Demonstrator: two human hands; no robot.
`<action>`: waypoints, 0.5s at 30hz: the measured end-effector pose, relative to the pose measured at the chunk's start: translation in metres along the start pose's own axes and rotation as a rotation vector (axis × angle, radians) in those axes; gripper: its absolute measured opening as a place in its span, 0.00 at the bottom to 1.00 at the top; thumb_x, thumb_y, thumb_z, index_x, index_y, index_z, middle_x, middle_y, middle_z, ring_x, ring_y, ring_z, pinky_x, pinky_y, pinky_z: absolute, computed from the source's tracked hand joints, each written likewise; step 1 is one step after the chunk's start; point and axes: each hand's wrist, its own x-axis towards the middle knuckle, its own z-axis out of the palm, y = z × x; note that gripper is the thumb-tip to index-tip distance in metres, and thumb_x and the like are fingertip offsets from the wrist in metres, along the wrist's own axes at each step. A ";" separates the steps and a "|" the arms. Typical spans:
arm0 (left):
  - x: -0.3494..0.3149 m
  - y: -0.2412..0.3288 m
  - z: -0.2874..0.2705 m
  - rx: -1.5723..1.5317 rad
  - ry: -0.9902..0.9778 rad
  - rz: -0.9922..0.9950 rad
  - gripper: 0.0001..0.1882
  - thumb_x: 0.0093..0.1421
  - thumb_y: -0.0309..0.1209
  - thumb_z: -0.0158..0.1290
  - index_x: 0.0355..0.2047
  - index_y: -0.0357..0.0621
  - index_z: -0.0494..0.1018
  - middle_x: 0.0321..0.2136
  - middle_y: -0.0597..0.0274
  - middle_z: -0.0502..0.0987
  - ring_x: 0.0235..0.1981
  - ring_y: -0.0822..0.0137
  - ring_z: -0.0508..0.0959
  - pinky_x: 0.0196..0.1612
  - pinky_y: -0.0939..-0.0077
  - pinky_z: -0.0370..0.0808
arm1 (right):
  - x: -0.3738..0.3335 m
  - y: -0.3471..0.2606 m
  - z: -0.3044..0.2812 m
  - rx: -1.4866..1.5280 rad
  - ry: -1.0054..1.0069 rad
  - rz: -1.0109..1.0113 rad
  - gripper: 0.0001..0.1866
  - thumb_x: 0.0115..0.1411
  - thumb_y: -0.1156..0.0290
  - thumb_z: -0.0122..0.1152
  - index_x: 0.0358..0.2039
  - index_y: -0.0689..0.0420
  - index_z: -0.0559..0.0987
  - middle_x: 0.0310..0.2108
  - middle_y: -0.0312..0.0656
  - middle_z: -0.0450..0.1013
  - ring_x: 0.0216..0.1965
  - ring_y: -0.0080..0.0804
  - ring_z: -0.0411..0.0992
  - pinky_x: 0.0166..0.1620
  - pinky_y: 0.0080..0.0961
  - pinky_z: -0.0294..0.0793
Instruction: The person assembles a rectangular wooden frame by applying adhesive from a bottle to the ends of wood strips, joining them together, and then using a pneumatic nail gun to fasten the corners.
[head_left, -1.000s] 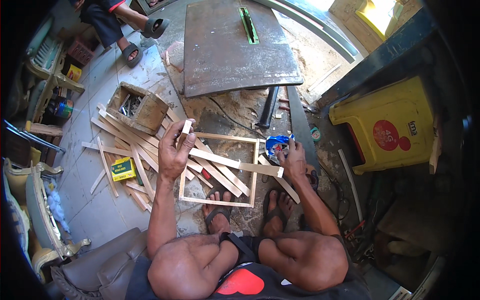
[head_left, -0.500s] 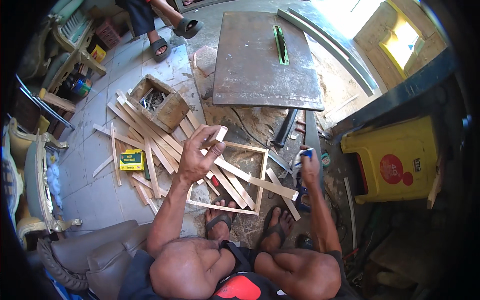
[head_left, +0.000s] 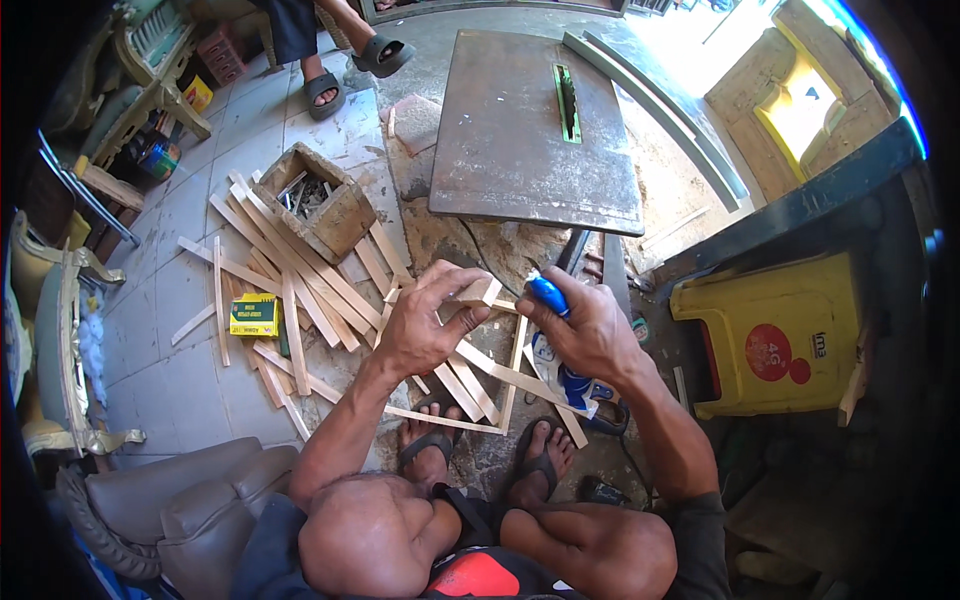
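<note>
My left hand (head_left: 425,318) is closed around a narrow wooden strip (head_left: 484,292), its pale end pointing toward my right hand. In my right hand (head_left: 597,330) is a small blue squeeze tube (head_left: 548,295) with a whitish tip, held close to the strip's end. Below both hands a thin rectangular wooden frame (head_left: 507,410) lies on the floor in front of my feet. Another slat (head_left: 530,382) slants across the frame's right side; whether it joins the held strip is hidden by my hand. Inside the frame lie more loose slats (head_left: 470,385).
Many loose slats (head_left: 300,270) are heaped at left, beside a wooden box of metal bits (head_left: 345,220) and a yellow-green carton (head_left: 254,316). A saw table (head_left: 510,130) with an exposed blade stands ahead. A yellow plastic stool (head_left: 770,340) is at right. Another person's sandalled foot (head_left: 322,92) is far left.
My right hand has come up and left with the blue tube, now close to the strip. The left hand has shifted slightly right and down, still holding the strip.
</note>
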 end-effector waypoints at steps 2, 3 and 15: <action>-0.001 -0.001 -0.001 -0.011 -0.022 -0.007 0.22 0.64 0.39 0.64 0.54 0.42 0.78 0.44 0.55 0.79 0.47 0.57 0.81 0.49 0.65 0.78 | 0.000 -0.007 0.000 -0.146 -0.060 0.028 0.19 0.68 0.53 0.62 0.41 0.57 0.75 0.20 0.56 0.76 0.26 0.64 0.77 0.31 0.53 0.75; -0.001 -0.001 -0.001 -0.017 -0.033 -0.010 0.22 0.64 0.40 0.64 0.55 0.42 0.78 0.44 0.56 0.78 0.47 0.59 0.80 0.49 0.66 0.78 | 0.000 -0.011 -0.001 -0.219 -0.090 0.042 0.19 0.69 0.53 0.61 0.42 0.57 0.74 0.20 0.58 0.75 0.27 0.66 0.77 0.31 0.55 0.75; -0.002 0.000 -0.003 -0.028 -0.039 0.037 0.22 0.64 0.41 0.63 0.54 0.44 0.78 0.43 0.50 0.78 0.45 0.51 0.81 0.47 0.60 0.78 | 0.005 -0.035 -0.004 -0.416 -0.290 0.061 0.18 0.71 0.53 0.56 0.42 0.58 0.73 0.17 0.58 0.74 0.24 0.64 0.76 0.28 0.56 0.73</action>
